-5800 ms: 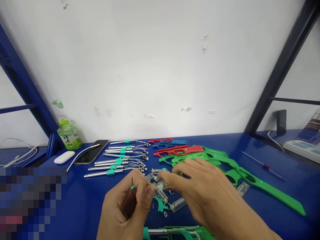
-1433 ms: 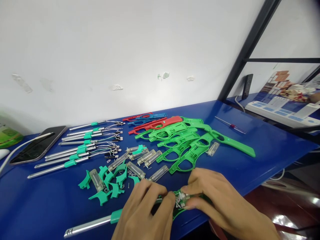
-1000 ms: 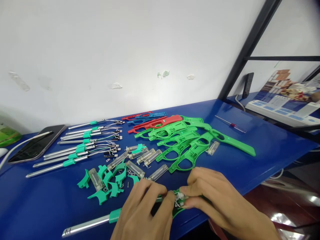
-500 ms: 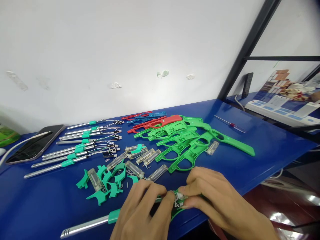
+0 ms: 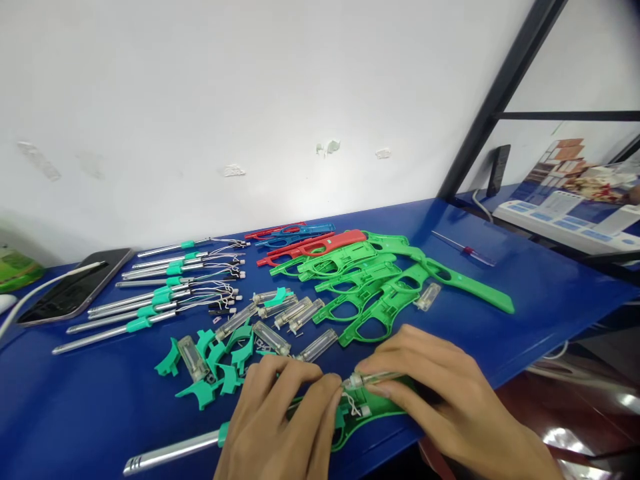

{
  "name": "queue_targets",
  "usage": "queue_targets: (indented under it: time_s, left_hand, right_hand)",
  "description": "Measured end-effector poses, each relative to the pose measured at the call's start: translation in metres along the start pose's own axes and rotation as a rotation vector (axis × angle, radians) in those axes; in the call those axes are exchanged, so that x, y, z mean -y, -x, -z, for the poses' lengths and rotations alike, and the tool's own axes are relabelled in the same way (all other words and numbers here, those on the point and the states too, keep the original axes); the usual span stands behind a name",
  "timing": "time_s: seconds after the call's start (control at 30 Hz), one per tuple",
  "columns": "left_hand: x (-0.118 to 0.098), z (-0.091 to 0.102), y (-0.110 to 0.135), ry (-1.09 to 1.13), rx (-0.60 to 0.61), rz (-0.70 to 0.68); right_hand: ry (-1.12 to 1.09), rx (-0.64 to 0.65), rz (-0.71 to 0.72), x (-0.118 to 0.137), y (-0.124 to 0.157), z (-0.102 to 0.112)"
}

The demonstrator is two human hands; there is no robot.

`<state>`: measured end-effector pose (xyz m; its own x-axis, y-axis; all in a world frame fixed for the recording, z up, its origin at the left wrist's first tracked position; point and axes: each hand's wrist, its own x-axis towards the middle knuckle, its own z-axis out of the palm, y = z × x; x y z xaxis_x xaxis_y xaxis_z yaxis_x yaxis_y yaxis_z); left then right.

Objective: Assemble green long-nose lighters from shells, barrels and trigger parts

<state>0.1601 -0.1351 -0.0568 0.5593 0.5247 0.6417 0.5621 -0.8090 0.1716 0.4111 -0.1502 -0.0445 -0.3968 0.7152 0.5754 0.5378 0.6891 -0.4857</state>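
Note:
Near the front edge of the table, a green lighter shell half [image 5: 383,408] lies with its hollow side up. My left hand [image 5: 283,420] closes over its front part, partly covering it. From under that hand a silver metal tube [image 5: 173,453] with a green collar sticks out to the left. White wires [image 5: 353,404] and a small black part show inside the shell. My right hand [image 5: 440,383] pinches a clear lighter fuel tank [image 5: 376,378] between thumb and fingers, just above the shell. The tank's white valve end points towards my left fingers.
Behind my hands lie several clear tanks [image 5: 317,345], teal triggers [image 5: 201,393] and stacked green shells [image 5: 367,320]. Wired metal tubes [image 5: 115,331] line the left, beside a phone [image 5: 75,287]. A screwdriver [image 5: 467,251] rests at right, near a black rack [image 5: 493,110].
My right hand has shifted slightly right and up, and the clear fuel tank now shows lengthwise in its fingers. More of the shell and wires is visible. My left hand stays on the shell.

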Motion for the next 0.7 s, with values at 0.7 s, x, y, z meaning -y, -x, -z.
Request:
queue_targets:
  time_s: [0.7]
  left_hand:
    - [0.0046,0.0040,0.0073,-0.023,0.037,-0.048]
  right_hand:
    - [0.049,0.001,0.038,0.0005,0.0008,0.0015]
